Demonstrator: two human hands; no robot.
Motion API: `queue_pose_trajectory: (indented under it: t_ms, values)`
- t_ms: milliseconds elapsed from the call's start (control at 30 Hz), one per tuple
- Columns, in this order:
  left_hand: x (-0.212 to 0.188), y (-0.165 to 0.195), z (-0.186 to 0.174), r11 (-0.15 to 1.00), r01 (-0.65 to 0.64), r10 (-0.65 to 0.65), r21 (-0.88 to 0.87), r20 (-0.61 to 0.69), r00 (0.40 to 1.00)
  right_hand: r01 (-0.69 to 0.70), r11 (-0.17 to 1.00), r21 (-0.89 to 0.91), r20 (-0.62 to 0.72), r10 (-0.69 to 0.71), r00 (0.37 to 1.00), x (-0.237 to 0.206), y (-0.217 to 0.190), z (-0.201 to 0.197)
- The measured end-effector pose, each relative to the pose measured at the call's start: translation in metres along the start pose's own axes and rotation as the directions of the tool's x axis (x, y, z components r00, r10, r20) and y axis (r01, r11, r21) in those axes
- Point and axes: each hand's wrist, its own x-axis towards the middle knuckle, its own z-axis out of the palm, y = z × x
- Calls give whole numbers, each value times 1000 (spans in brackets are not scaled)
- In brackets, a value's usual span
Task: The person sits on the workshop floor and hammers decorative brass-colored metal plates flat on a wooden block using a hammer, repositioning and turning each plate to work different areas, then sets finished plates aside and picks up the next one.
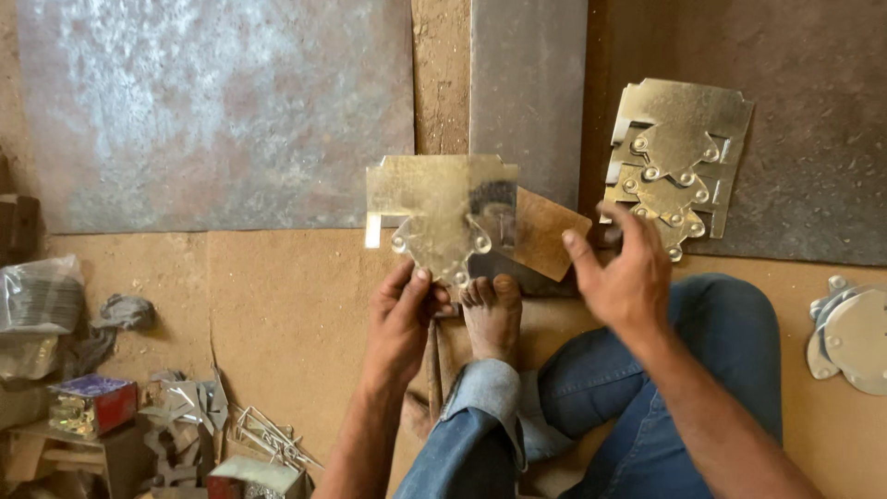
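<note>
Brass-coloured cut plate (pixel 434 208): held up above the floor at the centre of the view, gripped at its lower point, where round lugs are seen, by the left hand (pixel 402 319). Fingers are pinched closed on that lower edge; the fingertips behind the plate are hidden.

Rust-brown flat piece (pixel 547 231): seen just beside and partly behind the plate's right edge; whether it is attached to the plate or lying on the floor cannot be told.

Right hand (pixel 628 277): held open with fingers loosely spread, nothing grasped, just beside the brown piece and near the stack of like plates (pixel 679 157). The lowest plate's edge is partly covered by the fingertips; contact cannot be made out.

Bare foot (pixel 492 314): placed below the plate, toes partly hidden by the left hand. A thin rod (pixel 432 370) is seen between hand and foot, its ends concealed.

Grey metal sheets (pixel 212 111): laid on the floor, cut off at the top.

Round silver plates (pixel 850 333): cut off at the right edge.

Scrap clutter (pixel 185 416): lower left, indistinct.
</note>
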Motion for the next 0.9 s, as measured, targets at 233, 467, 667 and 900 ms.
queue_pose_trajectory:
  t_ms: [233,467,667,900]
  values:
    - [29,-19,1,982,60,-89,178,164,982,-317,821,475,145,282,948,38,50,32]
    - [44,-20,16,766,39,-149,641,118,982,-255,660,706,160,203,966,53,50,34]
    - [42,-13,25,386,-158,-54,909,193,980,-285,708,646,186,216,959,52,51,34]
    - [35,-14,30,305,-252,27,918,256,966,-298,647,701,210,211,955,53,46,35]
